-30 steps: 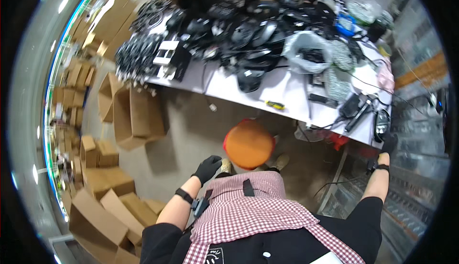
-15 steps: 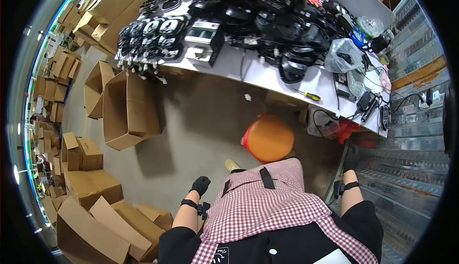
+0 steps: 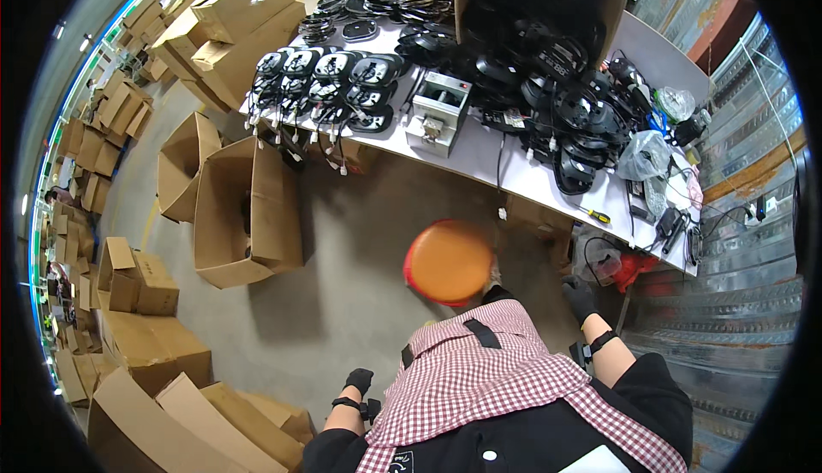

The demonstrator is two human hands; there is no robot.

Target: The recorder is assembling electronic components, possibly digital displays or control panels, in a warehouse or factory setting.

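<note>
My left hand (image 3: 359, 380), in a black glove, hangs low beside my checked apron (image 3: 479, 362). Its fingers look curled, with nothing seen in them. On the other side my right hand (image 3: 580, 299), also black-gloved, hangs with fingers stretched toward the table, nearest to the clear plastic bag (image 3: 602, 259) beneath it but apart from it. Neither hand touches anything visible. A round stool (image 3: 449, 261) with an orange-brown seat and red side stands on the floor ahead of me. My foot (image 3: 495, 277) is at its right edge, blurred.
Across the front runs a white table (image 3: 531, 184) loaded with black cabled devices (image 3: 330, 75), a grey-white boxy device (image 3: 437, 113) and a screwdriver (image 3: 597, 215). Open cardboard boxes (image 3: 248, 216) stand left, with more cartons (image 3: 158, 349) behind. A corrugated metal wall (image 3: 728, 319) borders the right.
The table has shifted right in view, while the stool has moved left relative to it. My foot now shows at the stool's right edge. My right hand has swung forward; my left hand sits lower.
</note>
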